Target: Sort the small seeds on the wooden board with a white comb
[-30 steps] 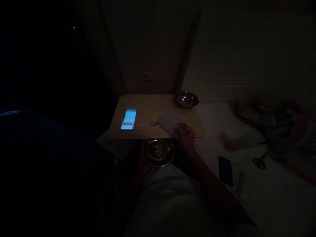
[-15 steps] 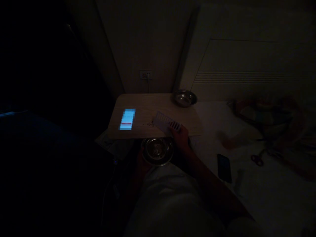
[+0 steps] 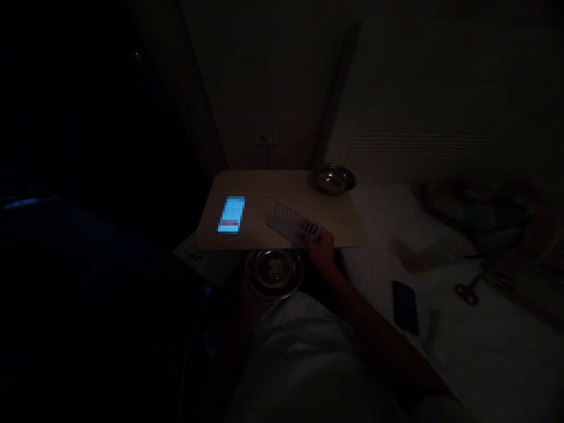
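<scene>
My right hand (image 3: 321, 247) grips the near right end of a pale, flat piece with a row of slots (image 3: 291, 222). That slotted piece lies low over or on the wooden tabletop (image 3: 255, 185); whether it touches the wood, I cannot tell. Just below the table's front edge, my left hand (image 3: 253, 294) holds a round metal bowl (image 3: 294, 285) by its left side. Something pale shows in the bowl's middle, too dim to name. Most of my left fingers are lost in the dark.
A lit phone (image 3: 231, 215) lies on the table's left, and a second metal bowl (image 3: 333, 180) stands at its back right corner. On the white bedding to the right are a dark phone (image 3: 405, 306), scissors (image 3: 467, 292) and a bundled cloth or strap (image 3: 480, 205).
The slotted piece has shifted slightly left and toward me, and the dark crumbs seen beside its left end no longer show. The bowl in my left hand has moved a little left.
</scene>
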Motion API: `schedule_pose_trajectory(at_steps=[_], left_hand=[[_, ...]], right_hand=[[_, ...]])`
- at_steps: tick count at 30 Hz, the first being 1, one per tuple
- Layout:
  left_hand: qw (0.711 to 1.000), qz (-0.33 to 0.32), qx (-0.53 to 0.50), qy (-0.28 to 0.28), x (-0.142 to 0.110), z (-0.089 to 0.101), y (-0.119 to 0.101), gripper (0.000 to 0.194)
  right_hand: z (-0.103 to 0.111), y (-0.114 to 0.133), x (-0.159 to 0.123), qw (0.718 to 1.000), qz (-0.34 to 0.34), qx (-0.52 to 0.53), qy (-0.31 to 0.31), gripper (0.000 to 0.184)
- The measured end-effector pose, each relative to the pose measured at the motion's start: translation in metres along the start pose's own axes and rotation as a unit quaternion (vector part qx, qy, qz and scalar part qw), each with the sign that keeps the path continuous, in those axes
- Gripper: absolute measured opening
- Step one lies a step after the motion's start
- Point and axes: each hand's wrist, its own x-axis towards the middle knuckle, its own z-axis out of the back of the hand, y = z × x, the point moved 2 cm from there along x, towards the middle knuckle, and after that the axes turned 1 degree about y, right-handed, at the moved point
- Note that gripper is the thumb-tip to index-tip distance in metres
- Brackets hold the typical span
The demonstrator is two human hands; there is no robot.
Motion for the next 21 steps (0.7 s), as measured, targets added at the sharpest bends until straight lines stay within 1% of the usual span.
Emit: schedule_pose_trajectory(at_steps=[2, 4, 5, 6, 9, 11, 14, 18, 21], left_hand=[[1.0, 0.019, -0.004, -0.008, 0.002, 0.001, 0.001, 0.029], [1.0, 0.017, -0.008, -0.021, 0.003, 0.002, 0.001, 0.028], [1.0, 0.007, -0.007, -0.024, 0.002, 0.002, 0.001, 0.027], [0.999, -0.016, -0.004, -0.029, 0.001, 0.003, -0.001, 0.025], [0.999, -0.045, 0.003, -0.027, -0.004, 0.005, -0.003, 0.029], [0.998, -0.06, 0.002, -0.034, -0.006, 0.006, -0.005, 0.031], [0.995, -0.081, -0.001, -0.05, -0.007, 0.008, -0.008, 0.032], [0.995, -0.09, -0.001, -0.05, -0.007, 0.005, -0.012, 0.035], [0.995, -0.092, 0.006, -0.043, -0.009, 0.001, -0.014, 0.043]], right_hand=[[-0.008, 0.004, 0.006, 1.0, 0.022, -0.002, 0.006, 0.026], [-0.018, 0.01, 0.012, 0.998, 0.05, -0.01, 0.025, 0.023], [-0.023, 0.014, 0.015, 0.997, 0.064, -0.016, 0.034, 0.022], [-0.027, 0.017, 0.017, 0.996, 0.078, -0.023, 0.044, 0.021], [-0.035, 0.023, 0.016, 0.99, 0.11, -0.043, 0.073, 0.019], [-0.035, 0.023, 0.012, 0.988, 0.119, -0.052, 0.089, 0.02], [-0.027, 0.02, 0.005, 0.986, 0.117, -0.055, 0.101, 0.021], [-0.02, 0.019, 0.007, 0.988, 0.12, -0.057, 0.079, 0.024], [-0.024, 0.022, 0.013, 0.984, 0.144, -0.064, 0.082, 0.024]])
